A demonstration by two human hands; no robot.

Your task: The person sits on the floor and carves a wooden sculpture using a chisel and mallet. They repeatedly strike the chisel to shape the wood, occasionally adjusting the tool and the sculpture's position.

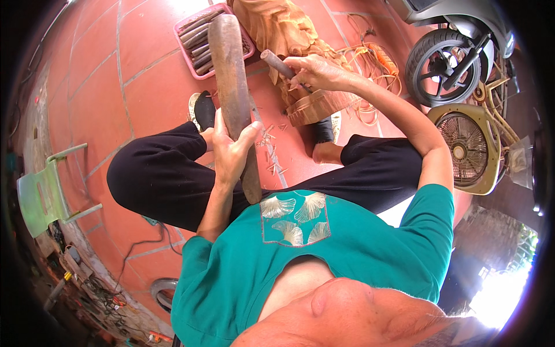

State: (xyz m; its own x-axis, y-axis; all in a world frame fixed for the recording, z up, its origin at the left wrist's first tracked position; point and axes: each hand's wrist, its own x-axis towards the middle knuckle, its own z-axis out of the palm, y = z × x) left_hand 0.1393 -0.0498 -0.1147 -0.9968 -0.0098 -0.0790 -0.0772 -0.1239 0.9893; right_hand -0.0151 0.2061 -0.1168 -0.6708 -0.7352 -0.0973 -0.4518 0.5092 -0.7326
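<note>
My left hand (230,151) is wrapped round a long, flat wooden mallet (229,69), raised with its broad end pointing away from me. In my right hand (312,72) is a chisel (277,63) with a round wooden handle. Its lower end points down toward a carved block of wood (321,107) between my feet; whether the tip touches the wood is hard to make out. The mallet and the chisel are apart. Small wood chips (272,151) lie on the floor between my legs.
A pink basket (250,49) of several chisels stands beyond the mallet. Crumpled tan cloth (274,23) lies behind the block, with an orange cord (384,61) to its right. A motorbike wheel (444,66) and fan (462,147) stand right, a green chair (43,194) left.
</note>
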